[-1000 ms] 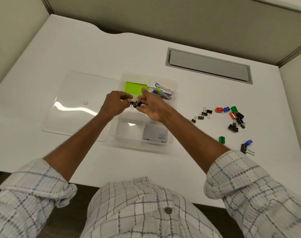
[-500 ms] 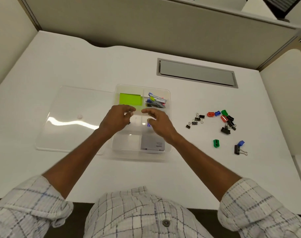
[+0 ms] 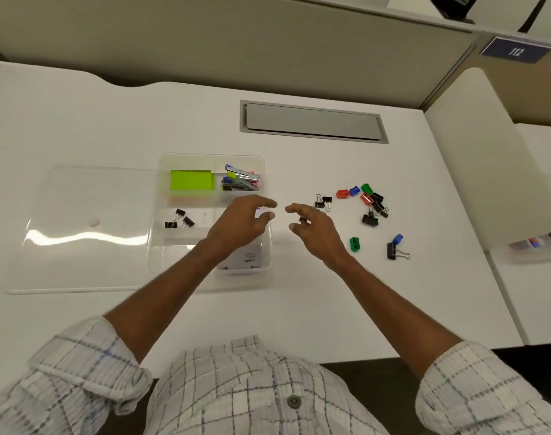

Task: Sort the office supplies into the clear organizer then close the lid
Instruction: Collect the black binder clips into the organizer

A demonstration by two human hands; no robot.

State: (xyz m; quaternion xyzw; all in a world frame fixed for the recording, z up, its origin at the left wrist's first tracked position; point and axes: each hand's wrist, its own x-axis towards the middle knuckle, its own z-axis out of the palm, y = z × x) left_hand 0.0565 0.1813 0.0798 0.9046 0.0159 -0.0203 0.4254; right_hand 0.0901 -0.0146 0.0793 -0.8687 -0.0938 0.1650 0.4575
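Binder clips (image 3: 370,218) loose on desk (image 3: 111,120), right of clear organizer (image 3: 211,156). Likely light, stiff and springy. Small ones are probably fiddly to lift flat, so pinch the black body sides or hook a wire handle. Black bodies, silver wire loops. A larger clip (image 3: 395,248) sits apart, a blue piece just beside it. Mixed in are red, blue and green pencil sharpeners (image 3: 342,193), likely hard light plastic; take by the flat sides. Three clips (image 3: 180,218) lie in the organizer's middle-left compartment, green sticky notes (image 3: 191,180) back-left, staplers (image 3: 239,180) back-right, white box (image 3: 247,260) front-right. Lid (image 3: 92,227) is off, flat at organizer's left. Left hand (image 3: 239,226) over organizer's right side, fingers loosely curled, nothing in it. Right hand (image 3: 318,230) over desk near the clips, fingers loose. A small black clip (image 3: 302,220) shows at its fingertips; cannot tell if pinched or just lying there.
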